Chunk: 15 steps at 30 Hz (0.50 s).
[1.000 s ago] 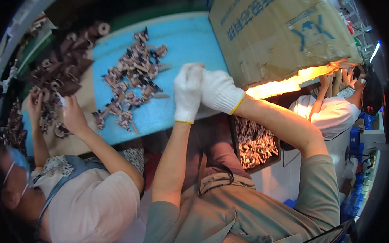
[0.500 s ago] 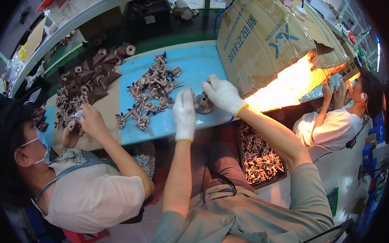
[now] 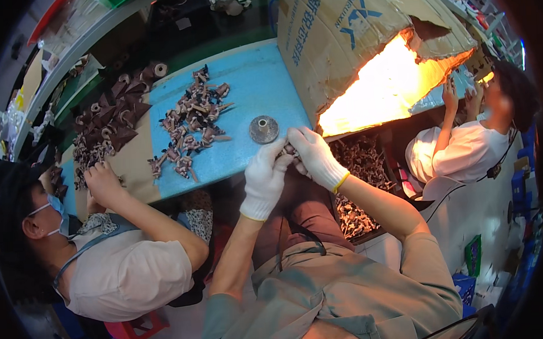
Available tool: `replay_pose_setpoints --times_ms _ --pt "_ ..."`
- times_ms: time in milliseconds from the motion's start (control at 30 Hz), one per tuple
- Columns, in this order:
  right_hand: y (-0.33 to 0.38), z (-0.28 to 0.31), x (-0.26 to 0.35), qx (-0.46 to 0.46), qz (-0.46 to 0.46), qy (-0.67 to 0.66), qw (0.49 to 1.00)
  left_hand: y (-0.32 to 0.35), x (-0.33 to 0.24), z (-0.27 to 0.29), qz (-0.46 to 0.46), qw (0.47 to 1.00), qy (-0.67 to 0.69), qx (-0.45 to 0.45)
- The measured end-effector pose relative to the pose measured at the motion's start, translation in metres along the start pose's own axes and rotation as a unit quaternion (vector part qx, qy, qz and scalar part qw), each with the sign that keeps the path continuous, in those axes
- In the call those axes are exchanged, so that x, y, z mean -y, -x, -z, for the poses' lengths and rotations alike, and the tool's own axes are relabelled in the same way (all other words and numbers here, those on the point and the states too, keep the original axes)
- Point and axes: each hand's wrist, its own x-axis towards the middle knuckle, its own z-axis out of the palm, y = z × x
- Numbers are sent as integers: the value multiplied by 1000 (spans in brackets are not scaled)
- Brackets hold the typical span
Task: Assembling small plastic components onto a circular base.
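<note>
Both of my hands wear white knit gloves and meet at the near edge of the blue mat (image 3: 238, 104). My left hand (image 3: 264, 177) and my right hand (image 3: 317, 158) pinch a small brownish-pink figurine (image 3: 290, 149) between their fingertips. Gloves cover much of it, so its full shape is hidden. Just beyond my left hand stands a round grey metal base with a short hollow post (image 3: 263, 129), touched by neither hand. Farther left on the mat lies a loose heap of similar small figurines (image 3: 193, 118), pinkish-brown with dark parts.
A worn cardboard box (image 3: 339, 45) stands right of the mat, bright orange light glowing from its torn opening. Below the table edge is a bin of small parts (image 3: 361, 217). Dark brown cone-like pieces (image 3: 114, 113) lie at left. One person (image 3: 124, 255) sits left, another (image 3: 458, 149) right.
Both hands have come off the metal base and drawn toward me, now holding a figurine together. The base is uncovered. The view has shifted slightly. The left co-worker's hands have moved.
</note>
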Motion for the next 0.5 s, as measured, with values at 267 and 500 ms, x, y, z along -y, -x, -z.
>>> replay_pose_setpoints --times_ms 267,500 --pt "21 25 14 79 290 271 915 4 -14 38 345 791 443 241" --pt "38 36 -36 109 370 370 845 29 -48 20 158 950 -73 261"
